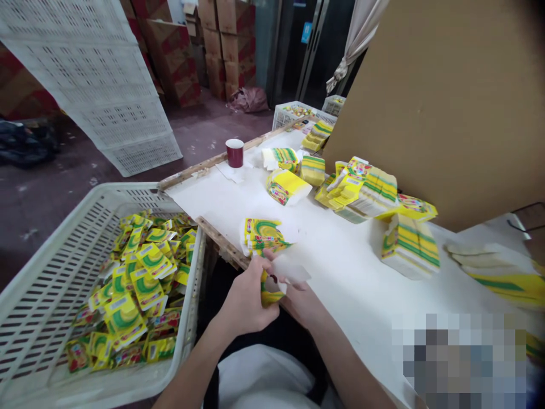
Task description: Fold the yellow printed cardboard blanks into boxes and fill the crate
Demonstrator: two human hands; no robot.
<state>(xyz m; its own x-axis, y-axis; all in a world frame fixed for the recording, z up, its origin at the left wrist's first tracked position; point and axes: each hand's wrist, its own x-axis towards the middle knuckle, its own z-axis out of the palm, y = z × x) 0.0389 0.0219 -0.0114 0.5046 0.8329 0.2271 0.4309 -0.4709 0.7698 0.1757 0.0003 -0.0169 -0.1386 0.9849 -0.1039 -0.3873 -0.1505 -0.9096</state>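
Observation:
Over the near edge of the table, my left hand (251, 298) is closed around a folded yellow and green printed card (271, 291). My right hand (301, 302) pinches at the same spot, its fingers on a pale, translucent piece (292, 268) that is blurred. A small dark bit shows between the hands, too small to name. Just beyond my fingers lies a small stack of yellow and green cards (261, 233) on the white tabletop (332, 267). My fingertips partly hide the held card.
To the left stands a white plastic crate (91, 199) with many yellow packets (147, 289). Card stacks (370, 187) line the table's far side, by a cardboard panel (447, 108). A dark red cup (235, 153) stands near the left edge. Tall white crates (106, 85) rise behind.

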